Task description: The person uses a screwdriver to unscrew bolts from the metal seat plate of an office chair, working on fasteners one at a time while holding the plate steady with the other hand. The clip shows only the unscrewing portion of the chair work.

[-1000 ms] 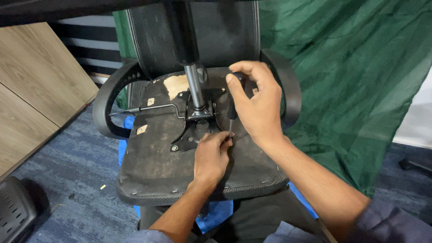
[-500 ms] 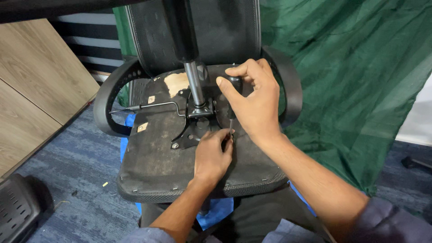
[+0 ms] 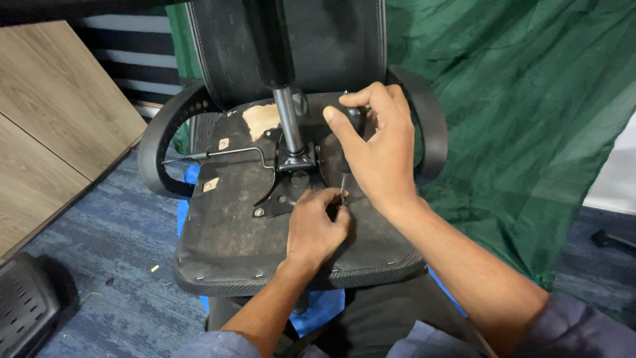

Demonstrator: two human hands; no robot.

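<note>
One upturned chair seat [image 3: 225,232] on blue carpet [image 3: 112,265]

My right hand [image 3: 381,149] has shifted a little toward the back edge of the upturned chair seat [image 3: 225,232], thumb now lifted off the black tool handle [image 3: 354,118]; my left hand [image 3: 317,225] has barely crept rightward.

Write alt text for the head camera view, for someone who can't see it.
Two bare hands work on the underside of an upturned office chair seat: the right hand grips a screwdriver, the left hand steadies its tip beside the metal mechanism plate.
</note>
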